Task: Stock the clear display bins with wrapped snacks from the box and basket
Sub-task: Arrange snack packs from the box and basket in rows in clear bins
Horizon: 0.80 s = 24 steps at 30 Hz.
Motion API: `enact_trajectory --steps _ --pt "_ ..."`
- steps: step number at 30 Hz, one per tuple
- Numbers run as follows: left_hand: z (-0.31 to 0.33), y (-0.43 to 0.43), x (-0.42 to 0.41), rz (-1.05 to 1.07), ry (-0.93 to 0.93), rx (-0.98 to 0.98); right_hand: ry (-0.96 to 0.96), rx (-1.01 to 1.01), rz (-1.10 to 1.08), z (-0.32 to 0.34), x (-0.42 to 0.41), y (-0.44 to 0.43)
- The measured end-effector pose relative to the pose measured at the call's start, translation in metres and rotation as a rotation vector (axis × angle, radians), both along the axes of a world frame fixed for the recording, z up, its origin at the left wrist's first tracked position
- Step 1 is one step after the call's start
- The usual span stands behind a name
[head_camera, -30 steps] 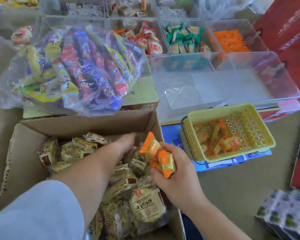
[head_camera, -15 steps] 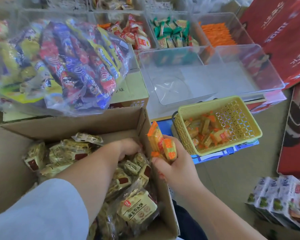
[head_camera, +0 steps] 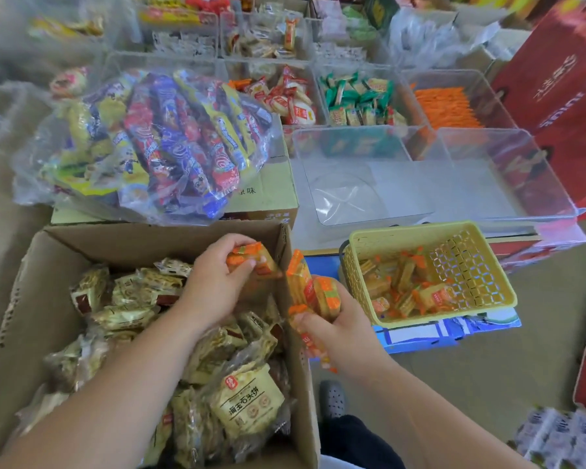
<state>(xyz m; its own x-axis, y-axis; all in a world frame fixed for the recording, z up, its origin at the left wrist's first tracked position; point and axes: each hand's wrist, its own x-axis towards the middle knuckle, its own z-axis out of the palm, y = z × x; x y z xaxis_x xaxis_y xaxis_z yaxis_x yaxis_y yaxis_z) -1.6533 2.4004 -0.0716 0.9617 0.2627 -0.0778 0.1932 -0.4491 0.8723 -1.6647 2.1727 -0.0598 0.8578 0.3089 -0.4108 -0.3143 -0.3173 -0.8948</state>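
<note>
The left hand (head_camera: 214, 286) hangs over the open brown cardboard box (head_camera: 24, 299), fingers pinched round one orange-and-yellow wrapped snack (head_camera: 252, 260) with crimped orange ends and a glossy film, held just clear of the box's far wall. Under that hand the box is filled with pale gold wrapped biscuit packs (head_camera: 247, 401), crinkled and printed with dark characters. The right hand (head_camera: 335, 319) sits just outside the box's right wall, fingers clenched on a bunch of orange-ended wrapped snacks (head_camera: 305, 289); two stand upright above the thumb and one hangs below the palm. Just right of these fingers is the yellow perforated plastic basket (head_camera: 471, 275), with more of the same orange snacks lying loose in its bottom. Beyond the basket, farther from both hands, stand two clear plastic display bins (head_camera: 369, 184), their floors bare.
</note>
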Motion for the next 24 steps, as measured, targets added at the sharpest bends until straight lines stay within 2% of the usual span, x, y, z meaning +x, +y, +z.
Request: enact_trajectory --steps 6,10,17,21,24 --pt "0.051 -0.049 -0.034 0.379 -0.198 -0.253 0.024 0.009 0.131 0.006 0.041 -0.065" --pt "0.057 -0.113 -0.044 0.440 -0.148 -0.453 0.006 -0.023 0.123 0.008 0.088 -0.130" --pt "0.035 -0.201 -0.023 0.551 -0.106 -0.554 -0.253 -0.407 0.193 -0.020 0.182 -0.232" --pt "0.025 -0.229 -0.009 0.559 -0.029 -0.518 -0.179 -0.807 0.498 -0.055 0.210 -0.254" --pt "0.025 -0.240 0.008 0.525 0.004 -0.517 -0.110 -0.862 0.660 -0.069 0.210 -0.256"
